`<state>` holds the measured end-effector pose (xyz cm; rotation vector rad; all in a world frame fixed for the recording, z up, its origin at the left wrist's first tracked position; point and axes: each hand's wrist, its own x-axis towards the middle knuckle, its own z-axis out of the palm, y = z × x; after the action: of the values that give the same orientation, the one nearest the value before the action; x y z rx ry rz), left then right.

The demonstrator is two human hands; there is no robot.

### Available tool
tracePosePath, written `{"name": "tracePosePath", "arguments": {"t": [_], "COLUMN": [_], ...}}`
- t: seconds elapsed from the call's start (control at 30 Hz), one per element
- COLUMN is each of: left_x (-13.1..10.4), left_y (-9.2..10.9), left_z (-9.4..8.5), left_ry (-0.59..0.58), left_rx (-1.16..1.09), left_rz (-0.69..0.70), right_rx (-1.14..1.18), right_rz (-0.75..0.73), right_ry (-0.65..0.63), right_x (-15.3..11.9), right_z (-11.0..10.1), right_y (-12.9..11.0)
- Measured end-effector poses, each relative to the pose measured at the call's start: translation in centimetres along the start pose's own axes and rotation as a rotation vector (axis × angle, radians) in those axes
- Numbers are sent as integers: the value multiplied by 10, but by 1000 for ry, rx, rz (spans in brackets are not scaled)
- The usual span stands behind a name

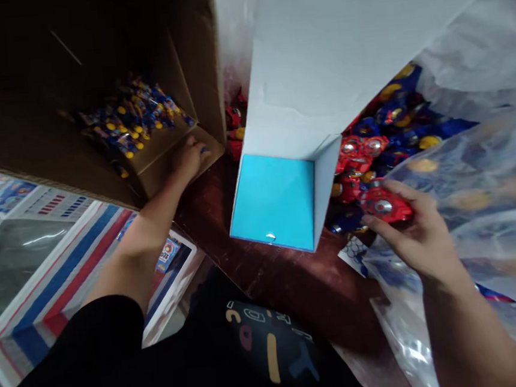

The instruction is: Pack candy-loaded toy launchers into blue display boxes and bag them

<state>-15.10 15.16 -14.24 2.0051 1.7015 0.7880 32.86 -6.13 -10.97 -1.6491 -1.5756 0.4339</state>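
My left hand (pixel 190 157) is inside a large brown cardboard box (pixel 203 60), near its bottom corner. Its fingers are closed, and a small blue piece (pixel 203 150) shows at the fingertips; the rest of it is hidden. Deeper in that box lies a heap of small blue and yellow wrapped packets (pixel 134 117). On the other side, my right hand (pixel 417 234) grips a red plastic toy (pixel 385 201) with a round silver centre, thumb and fingers on either side of it. Between both hands stands an open white box (pixel 310 62) with a bright blue panel (pixel 277 201) at its near end.
More red toys (pixel 356 152) and blue and yellow pieces (pixel 395 109) are piled behind my right hand. Clear plastic bags (pixel 477 168) cover the right side. The dark red tabletop (pixel 266 283) runs below the white box. Striped cartons (pixel 66 270) stand at lower left.
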Motion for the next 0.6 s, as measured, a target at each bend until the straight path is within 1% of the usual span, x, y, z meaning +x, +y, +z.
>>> {"name": "tracePosePath", "arguments": {"t": [0.07,0.1,0.13,0.17,0.2,0.27,0.3,0.37,0.4,0.47,0.53,0.6], "left_x": [-30,-50,-72,-94,-116,-152,-164,-177,-179,-177,-172,-168], "left_y": [16,27,40,54,69,97,109,127,131,136,137,137], "left_z": [-9,-12,-13,-13,-11,-7,-5,-3,-4,-8,-16,-24], "left_ry": [26,34,25,-4,-49,-218,-321,-519,-601,-743,-827,-825], "left_rx": [-158,-270,-377,-462,-553,-781,-905,-1093,-1121,-1069,-936,-784], "left_rz": [-6,-24,-42,-54,-68,-122,-154,-196,-188,-118,-33,45], "right_rx": [231,350,445,508,542,562,569,595,602,603,573,508], "right_rz": [194,259,281,261,210,63,-15,-160,-223,-319,-377,-417], "right_ry": [-66,-115,-162,-198,-226,-276,-316,-405,-452,-529,-612,-691], "right_x": [-9,-12,-13,-13,-12,-7,-5,1,4,10,16,21], "right_z": [-4,-3,-1,3,9,27,37,55,61,67,65,58], "right_y": [-17,-28,-41,-54,-67,-90,-99,-114,-119,-126,-132,-137]}}
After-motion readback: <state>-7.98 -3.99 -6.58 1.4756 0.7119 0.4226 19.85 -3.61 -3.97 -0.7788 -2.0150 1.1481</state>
